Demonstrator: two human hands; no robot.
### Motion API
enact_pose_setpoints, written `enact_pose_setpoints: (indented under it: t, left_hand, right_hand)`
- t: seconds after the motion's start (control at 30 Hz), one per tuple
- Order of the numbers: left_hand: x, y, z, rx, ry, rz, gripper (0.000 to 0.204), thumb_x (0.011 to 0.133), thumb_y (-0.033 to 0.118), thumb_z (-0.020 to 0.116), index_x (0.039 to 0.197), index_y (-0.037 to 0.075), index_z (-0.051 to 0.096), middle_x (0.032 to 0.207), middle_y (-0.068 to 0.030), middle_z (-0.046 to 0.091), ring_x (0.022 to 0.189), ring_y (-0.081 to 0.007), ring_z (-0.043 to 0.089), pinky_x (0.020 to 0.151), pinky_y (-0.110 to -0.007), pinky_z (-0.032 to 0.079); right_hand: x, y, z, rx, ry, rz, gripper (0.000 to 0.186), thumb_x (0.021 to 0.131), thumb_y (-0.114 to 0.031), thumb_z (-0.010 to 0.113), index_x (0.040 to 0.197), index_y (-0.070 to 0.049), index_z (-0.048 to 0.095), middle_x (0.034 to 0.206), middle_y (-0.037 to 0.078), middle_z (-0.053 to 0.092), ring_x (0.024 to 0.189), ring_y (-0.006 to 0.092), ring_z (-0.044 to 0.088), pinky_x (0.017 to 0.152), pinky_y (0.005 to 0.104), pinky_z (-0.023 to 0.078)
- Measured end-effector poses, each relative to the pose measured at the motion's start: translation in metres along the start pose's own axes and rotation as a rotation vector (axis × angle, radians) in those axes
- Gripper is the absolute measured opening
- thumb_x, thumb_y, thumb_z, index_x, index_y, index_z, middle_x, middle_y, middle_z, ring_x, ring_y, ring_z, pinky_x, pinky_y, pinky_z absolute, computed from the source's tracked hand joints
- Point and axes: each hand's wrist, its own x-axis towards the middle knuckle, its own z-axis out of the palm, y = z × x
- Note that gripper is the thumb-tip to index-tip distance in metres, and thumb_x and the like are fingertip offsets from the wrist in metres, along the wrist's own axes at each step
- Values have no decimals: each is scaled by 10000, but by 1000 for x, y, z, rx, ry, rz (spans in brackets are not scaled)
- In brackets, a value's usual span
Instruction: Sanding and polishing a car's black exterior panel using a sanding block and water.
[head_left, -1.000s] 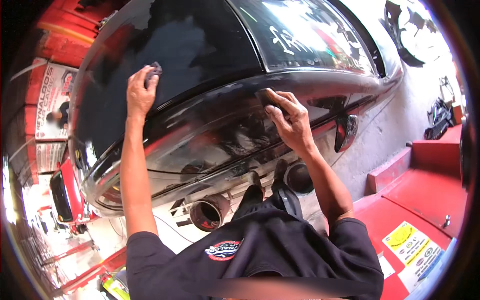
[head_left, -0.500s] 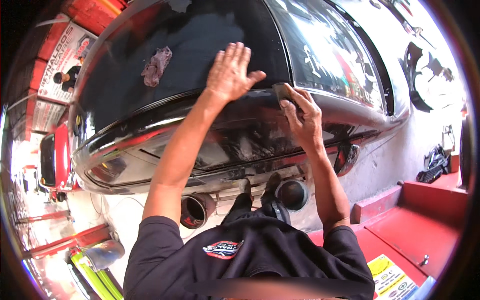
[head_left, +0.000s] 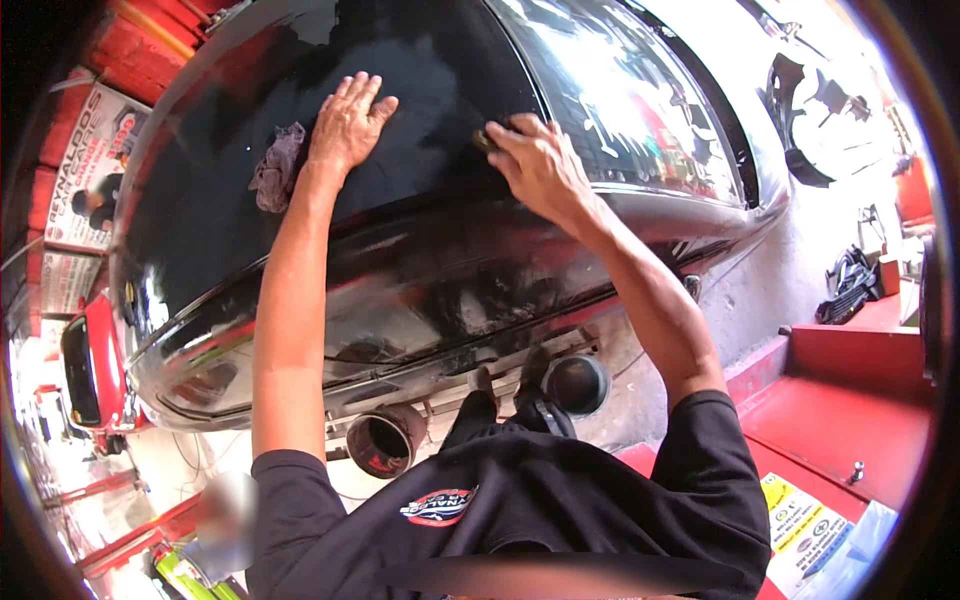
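My left hand (head_left: 345, 130) lies with outstretched fingers on the black car panel (head_left: 430, 100). A crumpled mauve-grey cloth (head_left: 278, 165) rests on the paint just left of it. My right hand (head_left: 540, 165) grips a small dark block (head_left: 484, 140) against the panel, close to the seam beside the car's window (head_left: 650, 100), which carries white markings. Much of the block is hidden under my fingers.
Two buckets (head_left: 385, 440) stand by my feet below the car. A red car (head_left: 95, 370) is at left, with a person (head_left: 100, 210) beyond. Red metal furniture (head_left: 830, 400), black loose parts (head_left: 845, 290) and a wall with hanging parts are at right.
My left hand released the cloth, went right, then moved back left to lie flat. My right hand, still holding the block, has moved from the lower edge up onto the panel.
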Motion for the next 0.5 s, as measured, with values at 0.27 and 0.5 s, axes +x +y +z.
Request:
enact_pose_setpoints:
  t: [0.27, 0.5]
  left_hand:
    - [27, 6, 14, 127, 54, -16, 889, 1033, 737, 360, 1539, 21, 503, 1614, -218, 462, 1523, -367, 402, 1261, -489, 309]
    - [34, 11, 10, 66, 61, -24, 823, 1058, 684, 381, 1516, 17, 529, 1584, -221, 499, 1513, -371, 418, 1260, -489, 309]
  right_hand:
    - [35, 9, 9, -14, -10, -65, 391, 958, -183, 734, 1337, -89, 712, 1341, 183, 645, 1201, 370, 643, 1068, 486, 475]
    - [194, 97, 86, -160, 234, -205, 307, 999, -261, 678, 1252, -110, 763, 1102, 208, 732, 1067, 350, 712, 982, 481, 536]
